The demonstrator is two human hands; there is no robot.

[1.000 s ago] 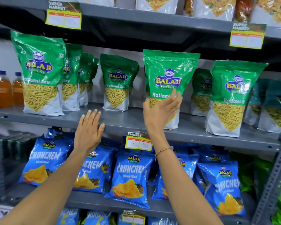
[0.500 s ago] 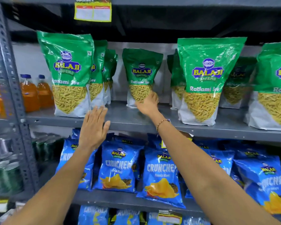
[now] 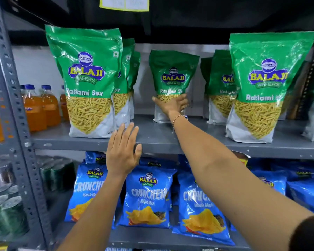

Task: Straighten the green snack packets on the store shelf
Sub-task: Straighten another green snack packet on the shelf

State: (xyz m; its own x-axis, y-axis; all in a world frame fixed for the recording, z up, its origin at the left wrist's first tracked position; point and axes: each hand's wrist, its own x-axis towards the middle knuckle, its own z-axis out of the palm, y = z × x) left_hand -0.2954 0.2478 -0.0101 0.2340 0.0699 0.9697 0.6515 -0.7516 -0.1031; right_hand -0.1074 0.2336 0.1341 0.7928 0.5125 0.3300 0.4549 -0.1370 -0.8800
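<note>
Green Balaji Ratlami Sev packets stand upright on a grey metal shelf (image 3: 158,136). A large front packet (image 3: 88,82) is at the left with more lined up behind it. Another large one (image 3: 261,87) stands front right, with a packet (image 3: 219,87) behind it. A smaller-looking packet (image 3: 173,77) stands far back in the middle. My right hand (image 3: 172,105) reaches deep in and is closed around the lower front of that middle packet. My left hand (image 3: 122,151) hovers flat with fingers spread at the shelf's front edge, holding nothing.
Orange drink bottles (image 3: 42,107) stand at the left behind a perforated grey upright (image 3: 11,98). Blue Crunchem packets (image 3: 147,196) fill the shelf below. Green cans (image 3: 7,209) sit lower left. A yellow price tag (image 3: 124,3) hangs from the shelf above.
My right hand left the front packet on the right, reached back left to the middle rear packet and closed on it. The view moved left and closer. My left hand stayed at the shelf edge.
</note>
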